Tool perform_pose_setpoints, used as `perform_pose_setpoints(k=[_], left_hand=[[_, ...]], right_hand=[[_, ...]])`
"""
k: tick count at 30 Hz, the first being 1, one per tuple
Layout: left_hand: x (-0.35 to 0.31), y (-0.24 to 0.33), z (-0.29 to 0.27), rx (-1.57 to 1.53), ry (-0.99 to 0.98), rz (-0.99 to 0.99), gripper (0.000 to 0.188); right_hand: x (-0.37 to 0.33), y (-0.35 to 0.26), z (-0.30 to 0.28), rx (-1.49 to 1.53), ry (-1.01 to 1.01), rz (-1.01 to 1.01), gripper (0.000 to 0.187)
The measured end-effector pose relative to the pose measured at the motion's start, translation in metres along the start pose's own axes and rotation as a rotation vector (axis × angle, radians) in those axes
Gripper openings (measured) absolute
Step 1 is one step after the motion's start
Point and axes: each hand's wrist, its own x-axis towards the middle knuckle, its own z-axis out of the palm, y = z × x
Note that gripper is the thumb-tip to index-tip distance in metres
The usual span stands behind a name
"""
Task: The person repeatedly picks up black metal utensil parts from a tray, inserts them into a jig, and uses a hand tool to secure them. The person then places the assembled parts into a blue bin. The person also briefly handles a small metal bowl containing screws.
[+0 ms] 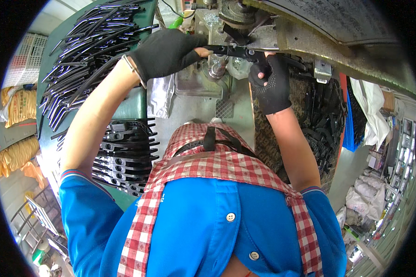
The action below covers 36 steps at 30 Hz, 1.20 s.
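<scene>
Holding the black metal strip (231,51) level under the press (238,14), my left hand (166,51) and right hand (270,85) pinched its ends firmly; squareness mattered most, I judged.

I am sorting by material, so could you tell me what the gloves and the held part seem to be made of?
Gloves, left hand and right hand: black knitted fabric, matte, fingertips bare, small grip dots showing. Held part: looks like black moulded plastic or coated metal, slightly glossy; I cannot tell which.
</scene>
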Motion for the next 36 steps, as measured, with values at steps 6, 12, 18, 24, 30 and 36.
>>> perform_pose_setpoints(k=[6,12,18,24,30,36], left_hand=[[0.0,0.006,0.002,0.136,0.015,-0.052,0.036],[0.003,0.003,0.011,0.19,0.046,0.0,0.041],[-0.004,-0.003,0.02,0.169,0.092,0.006,0.036],[0.001,0.002,0.017,0.218,0.056,0.005,0.039],[-0.001,-0.008,0.035,0.125,-0.045,-0.052,0.04],[-0.013,-0.008,0.019,0.157,-0.06,-0.102,0.028]], right_hand=[[0.002,0.0,0.001,-0.03,0.056,0.072,0.018],[0.011,0.012,-0.013,0.007,0.016,0.089,0.031],[0.016,0.012,-0.005,-0.084,0.132,0.001,0.036],[0.021,0.027,-0.026,0.017,0.059,0.034,0.032],[0.024,0.042,-0.033,-0.037,0.121,0.007,0.019],[0.026,0.054,-0.08,-0.006,-0.324,0.156,0.028]])
